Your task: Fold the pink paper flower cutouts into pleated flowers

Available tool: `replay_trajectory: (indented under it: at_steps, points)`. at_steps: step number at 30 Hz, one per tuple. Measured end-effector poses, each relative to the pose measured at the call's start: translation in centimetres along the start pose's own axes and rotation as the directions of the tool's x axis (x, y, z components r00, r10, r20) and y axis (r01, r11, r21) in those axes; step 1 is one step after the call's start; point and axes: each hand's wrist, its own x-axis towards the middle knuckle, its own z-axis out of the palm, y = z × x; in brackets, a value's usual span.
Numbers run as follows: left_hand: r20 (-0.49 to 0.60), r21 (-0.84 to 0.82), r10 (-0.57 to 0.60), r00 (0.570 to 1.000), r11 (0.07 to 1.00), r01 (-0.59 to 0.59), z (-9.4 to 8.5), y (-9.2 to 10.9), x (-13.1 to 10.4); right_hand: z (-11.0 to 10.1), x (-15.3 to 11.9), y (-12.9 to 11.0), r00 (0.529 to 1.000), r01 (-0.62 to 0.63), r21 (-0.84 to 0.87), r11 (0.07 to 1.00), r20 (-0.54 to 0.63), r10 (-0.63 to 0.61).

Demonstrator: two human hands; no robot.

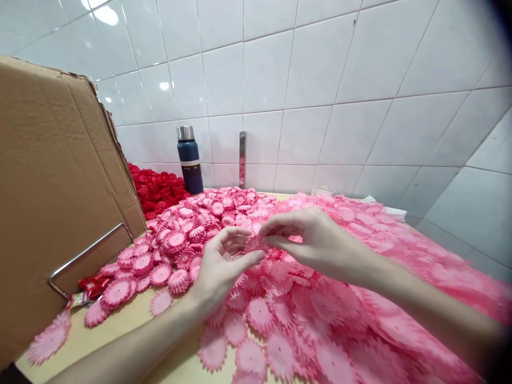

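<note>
Between my two hands is a pink fabric flower petal disc (255,244) with a notched edge, partly covered by the fingers. My left hand (222,264) grips its left side, thumb below and fingers curled above. From the right, my right hand (306,234) pinches at the same disc with thumb and fingertips. Beneath and to the right of the hands spreads a heap of flat pink petal discs (332,357). Left of them lies a pile of cupped, curled pink flowers (176,242).
A cardboard sheet (56,186) stands at the left, with a bent metal rod (88,253) and a red wrapper (94,286) by it. Behind are red flowers (160,189), a dark blue bottle (190,165) and a metal strip (242,160) against the tiled wall (312,69).
</note>
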Motion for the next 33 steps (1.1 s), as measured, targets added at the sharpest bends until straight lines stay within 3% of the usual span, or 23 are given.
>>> replay_trajectory:
  at_steps: [10,18,27,33]
  points:
    - [0.097,0.173,0.033,0.995,0.984,-0.049,-0.5,-0.1,0.1,0.3,0.0,0.1,0.998,0.047,0.06,0.997,0.034,-0.05]
    - [0.086,0.239,0.031,0.996,0.97,-0.051,-0.4,0.4,-0.3,0.2,-0.3,-0.4,0.997,0.04,-0.018,0.999,0.073,-0.038]
    - [0.004,0.126,0.017,1.0,0.992,-0.017,0.0,0.2,-0.3,0.3,-0.1,-0.2,0.995,0.025,0.019,0.999,0.101,-0.027]
    - [0.018,0.13,0.007,1.0,0.991,-0.009,0.1,0.0,-0.3,1.2,-0.3,0.0,0.994,0.099,-0.163,0.982,0.068,-0.089]
